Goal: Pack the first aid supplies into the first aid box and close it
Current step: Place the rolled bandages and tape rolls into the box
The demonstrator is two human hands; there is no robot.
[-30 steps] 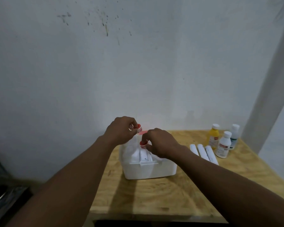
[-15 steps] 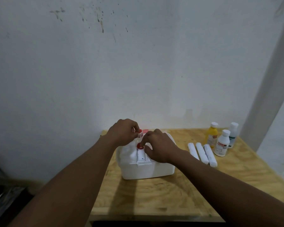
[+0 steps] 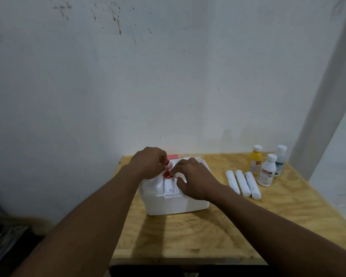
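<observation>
On the plywood table, right of the white plastic first aid box, lie three white rolled bandages side by side. Behind them stand three bottles: one yellow bottle, two white bottles. Both hands cover the box top. The left hand has curled fingers pinching a red knob; the right hand touches another red knob with its fingertip.
</observation>
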